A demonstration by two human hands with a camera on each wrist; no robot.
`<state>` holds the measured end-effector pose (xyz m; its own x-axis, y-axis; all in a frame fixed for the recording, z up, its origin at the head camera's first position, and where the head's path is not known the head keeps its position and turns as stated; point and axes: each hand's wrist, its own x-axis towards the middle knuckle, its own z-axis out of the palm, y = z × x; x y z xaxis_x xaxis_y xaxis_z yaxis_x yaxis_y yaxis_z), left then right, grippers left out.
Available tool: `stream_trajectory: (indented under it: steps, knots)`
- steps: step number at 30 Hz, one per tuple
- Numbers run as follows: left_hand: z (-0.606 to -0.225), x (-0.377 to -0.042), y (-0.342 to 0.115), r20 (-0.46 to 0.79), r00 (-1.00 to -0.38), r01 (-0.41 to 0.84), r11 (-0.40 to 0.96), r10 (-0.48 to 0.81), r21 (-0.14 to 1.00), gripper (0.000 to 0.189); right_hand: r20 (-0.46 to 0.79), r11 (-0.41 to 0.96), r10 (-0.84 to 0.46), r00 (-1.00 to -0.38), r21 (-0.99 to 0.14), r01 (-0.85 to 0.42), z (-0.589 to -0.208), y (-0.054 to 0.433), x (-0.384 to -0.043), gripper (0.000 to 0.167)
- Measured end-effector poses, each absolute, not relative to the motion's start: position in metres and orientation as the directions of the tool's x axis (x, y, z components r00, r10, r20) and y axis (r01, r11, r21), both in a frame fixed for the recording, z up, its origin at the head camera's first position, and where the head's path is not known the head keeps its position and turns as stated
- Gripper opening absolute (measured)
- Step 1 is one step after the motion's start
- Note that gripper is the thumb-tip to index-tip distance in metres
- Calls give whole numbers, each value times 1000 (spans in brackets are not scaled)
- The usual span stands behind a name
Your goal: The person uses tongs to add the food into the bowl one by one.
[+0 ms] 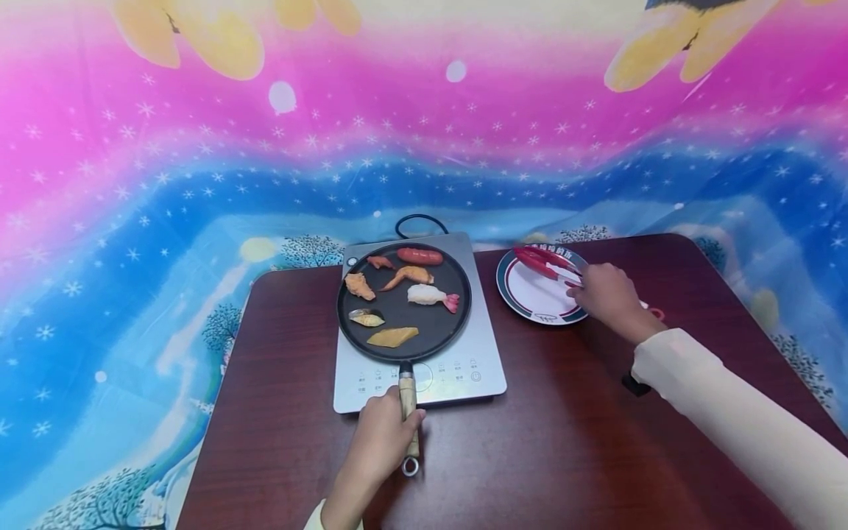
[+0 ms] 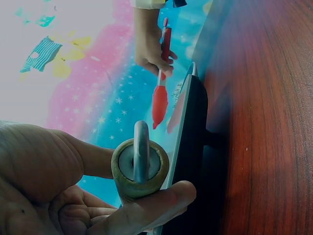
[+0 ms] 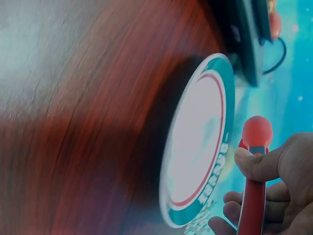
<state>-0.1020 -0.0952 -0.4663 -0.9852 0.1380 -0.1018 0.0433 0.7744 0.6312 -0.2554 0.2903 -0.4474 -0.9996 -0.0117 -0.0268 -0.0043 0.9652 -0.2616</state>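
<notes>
My left hand [image 1: 383,434] grips the wooden handle [image 1: 408,412] of a round black frying pan [image 1: 397,302]; in the left wrist view the handle's end and metal ring are close up. On the pan lie a red sausage [image 1: 420,256], a shrimp piece with a pink tail [image 1: 432,297], a fried drumstick-like piece [image 1: 360,285], a yellow flat piece [image 1: 394,337] and several other bits of food. My right hand [image 1: 611,298] holds red-tipped tongs [image 1: 543,263] over a white plate with a green rim [image 1: 530,298]. Nothing shows between the tong tips.
Under the pan sits a silver induction cooker [image 1: 486,368] with a black cord [image 1: 422,218] behind it. The dark wooden table [image 1: 530,456] carries everything. A colourful printed cloth [image 1: 424,118] hangs behind the table and along its sides.
</notes>
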Motion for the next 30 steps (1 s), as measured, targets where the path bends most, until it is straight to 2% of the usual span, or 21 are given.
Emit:
stream_trajectory:
  steps: [9, 13, 17, 30]
  knots:
    - [-466, -102, -95, -112, -985, 34, 777, 134, 629, 29, 33, 959, -111, -993, -259, -116, -429, 264, -243, 38]
    - [-466, -102, -94, -119, -984, 28, 773, 133, 634, 29, 62, 953, -161, -985, -250, -172, -422, 250, -236, 40]
    - [-466, -102, -94, -123, -984, 21, 769, 129, 639, 29, 100, 944, -213, -972, -235, -231, -415, 237, -230, 36]
    - [-466, -101, -94, -113, -986, 26, 773, 126, 634, 29, 127, 931, -267, -955, -223, -289, -406, 210, -211, 33]
